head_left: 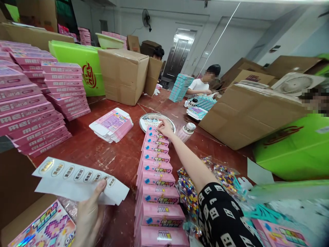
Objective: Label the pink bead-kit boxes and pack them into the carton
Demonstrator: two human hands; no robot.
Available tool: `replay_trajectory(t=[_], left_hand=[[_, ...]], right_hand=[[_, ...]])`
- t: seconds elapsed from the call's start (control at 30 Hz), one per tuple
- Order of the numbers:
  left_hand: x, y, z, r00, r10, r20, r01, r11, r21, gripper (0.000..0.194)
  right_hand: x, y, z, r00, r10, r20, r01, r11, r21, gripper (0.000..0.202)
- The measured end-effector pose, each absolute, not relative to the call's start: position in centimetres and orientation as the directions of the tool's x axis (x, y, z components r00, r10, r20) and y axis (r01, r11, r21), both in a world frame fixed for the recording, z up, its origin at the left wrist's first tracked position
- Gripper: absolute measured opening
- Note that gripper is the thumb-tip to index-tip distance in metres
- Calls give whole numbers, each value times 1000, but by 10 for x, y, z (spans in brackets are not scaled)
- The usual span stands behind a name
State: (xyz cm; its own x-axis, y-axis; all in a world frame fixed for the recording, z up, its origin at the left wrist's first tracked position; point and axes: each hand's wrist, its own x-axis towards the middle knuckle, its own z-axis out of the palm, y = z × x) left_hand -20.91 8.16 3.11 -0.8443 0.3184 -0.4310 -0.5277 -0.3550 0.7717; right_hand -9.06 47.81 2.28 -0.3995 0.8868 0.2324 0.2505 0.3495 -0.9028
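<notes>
My left hand (92, 209) grips a white sheet of oval stickers (77, 174) at the lower left, thumb on top, with gold and black lettering on the ovals. A long row of pink boxes (157, 180) runs away from me down the middle of the table, their narrow faces turned up. Stretched out to the far end of that row, my right hand (164, 127) has its fingers bent together at the farthest box. Whatever lies between those fingertips is too small to make out. Just beyond is a round metal tray (172, 124) with small packets in it.
Flat pink cartons (112, 125) are stacked left of the tray, and a clear jar (189, 128) stands right of it. Bags of coloured beads (187, 192) lie beside my right arm. Tall pink box stacks (28, 113) and a large cardboard box (123, 75) line the left. A co-worker (203, 84) sits across.
</notes>
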Motion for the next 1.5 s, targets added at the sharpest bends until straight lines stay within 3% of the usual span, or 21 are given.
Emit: replay_trajectory(t=[0.2, 0.3, 0.43, 0.5, 0.57, 0.63, 0.73, 0.8, 0.87, 1.03, 1.2, 1.33, 1.43, 1.5], left_hand=[[-207, 80, 37, -833, 350, -428, -544, -379, 749, 39], [-204, 68, 46, -839, 408, -361, -519, -396, 758, 40], [-179, 42, 50, -796, 556, -240, -473, -323, 820, 46], [-158, 24, 44, -747, 644, -165, -377, -205, 903, 41], [-134, 7, 34, -629, 774, -72, -231, -98, 968, 37], [-108, -4, 25, -424, 906, -3, -137, -60, 989, 37], [-70, -8, 23, -94, 993, 76, -186, -92, 978, 40], [-50, -6, 31, -24, 983, 184, -301, -183, 936, 48], [-37, -5, 44, -68, 951, 301, -390, -303, 869, 55], [-24, -15, 63, -131, 894, 427, -404, -442, 801, 48], [-15, -26, 54, -3, 913, 409, -375, -380, 845, 40], [-17, -26, 44, -43, 928, 370, -322, -364, 874, 37], [-19, -24, 40, -83, 938, 336, -270, -345, 899, 35], [-17, -23, 38, -73, 949, 307, -230, -316, 921, 31]], right_hand=[[-78, 472, 42, -177, 938, 298, 231, 334, -914, 54], [-50, 429, 64, -118, 927, 357, 134, 371, -919, 57], [20, 287, 92, -403, 785, 471, -131, 460, -878, 74], [51, 194, 99, -557, 687, 466, -159, 463, -872, 88], [70, 111, 96, -586, 659, 471, -146, 486, -861, 102], [84, 49, 82, -457, 766, 452, -59, 481, -875, 98], [118, -9, 54, 3, 925, 380, 187, 373, -909, 71], [150, -37, 40, 275, 895, 352, 310, 264, -913, 62], [183, -63, 30, 413, 846, 337, 368, 184, -912, 61], [233, -96, 5, 560, 781, 276, 356, 74, -931, 66], [255, -60, -32, 609, 773, 179, 175, 90, -981, 76], [279, -19, -51, 608, 768, 202, 252, 55, -966, 82], [295, -12, -52, 630, 711, 312, 425, 21, -905, 70], [303, -16, -49, 689, 653, 315, 389, 34, -921, 53]])
